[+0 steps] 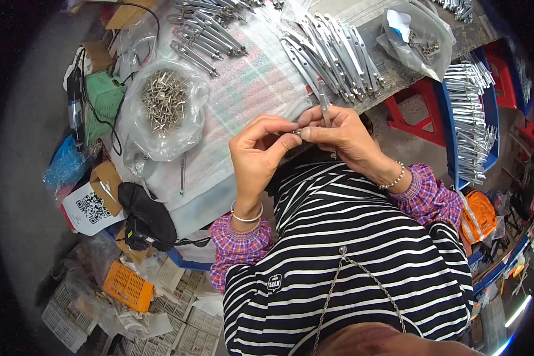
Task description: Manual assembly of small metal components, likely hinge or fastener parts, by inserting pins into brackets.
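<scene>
My left hand (256,148) and my right hand (347,137) meet at the table's near edge, fingertips almost touching. A slim, shiny metal strip (324,105) runs through my right hand, its upper end sticking out past the fingers. Thumb and forefinger of my left hand pinch a small metal piece (296,133), which my right thumb also reaches; its exact kind is hidden by the fingers. To the left of my hands, a clear plastic bag (193,127) holds many rivet-like metal pins (163,98). Similar metal strips (338,56) lie in a pile beyond my right hand.
More metal arms (210,29) lie at the table's far side. A bag of small fasteners (424,44) sits far right. Beside the table, a blue bin (492,113) of strips stands near a red stool (418,113). A corded power screwdriver (76,104) and green box (102,101) are left.
</scene>
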Demonstrator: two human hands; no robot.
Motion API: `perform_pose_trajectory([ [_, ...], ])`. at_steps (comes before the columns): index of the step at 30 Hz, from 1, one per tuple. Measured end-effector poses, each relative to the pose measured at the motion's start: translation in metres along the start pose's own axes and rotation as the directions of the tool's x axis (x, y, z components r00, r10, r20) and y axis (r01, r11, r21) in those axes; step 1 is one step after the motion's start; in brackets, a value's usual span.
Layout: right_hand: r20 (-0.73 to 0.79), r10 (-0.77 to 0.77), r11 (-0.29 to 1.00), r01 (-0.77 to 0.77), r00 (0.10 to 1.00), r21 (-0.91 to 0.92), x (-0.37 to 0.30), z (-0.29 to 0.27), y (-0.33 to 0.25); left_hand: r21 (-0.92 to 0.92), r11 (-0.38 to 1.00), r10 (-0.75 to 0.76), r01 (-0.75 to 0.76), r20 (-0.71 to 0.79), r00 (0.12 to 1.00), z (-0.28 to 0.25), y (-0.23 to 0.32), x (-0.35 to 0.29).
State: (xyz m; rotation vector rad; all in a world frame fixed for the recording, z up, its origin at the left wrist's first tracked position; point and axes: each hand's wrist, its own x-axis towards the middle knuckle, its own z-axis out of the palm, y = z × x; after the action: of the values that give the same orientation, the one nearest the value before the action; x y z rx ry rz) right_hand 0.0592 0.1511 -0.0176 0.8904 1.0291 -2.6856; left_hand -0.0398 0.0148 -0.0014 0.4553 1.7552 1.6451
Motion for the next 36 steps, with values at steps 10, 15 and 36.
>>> perform_pose_trajectory([
  [10, 0.011, 0.011, 1.0, -0.011, 1.0, 0.0, -0.003, 0.0, -0.007, 0.198, 0.978, 0.046, -0.063, 0.086, 0.995, -0.001, 0.004, -0.003],
  [15, 0.019, 0.005, 1.0, -0.005, 1.0, 0.004, 0.001, -0.004, -0.002, 0.096, 0.995, 0.016, -0.019, 0.036, 0.999, 0.005, 0.006, -0.004],
  [36, 0.413, -0.561, 0.363, 0.661, 0.718, -0.657, -0.003, -0.013, -0.003, -0.133, 0.986, -0.111, 0.105, -0.037, 0.993, -0.011, -0.005, 0.0],
])
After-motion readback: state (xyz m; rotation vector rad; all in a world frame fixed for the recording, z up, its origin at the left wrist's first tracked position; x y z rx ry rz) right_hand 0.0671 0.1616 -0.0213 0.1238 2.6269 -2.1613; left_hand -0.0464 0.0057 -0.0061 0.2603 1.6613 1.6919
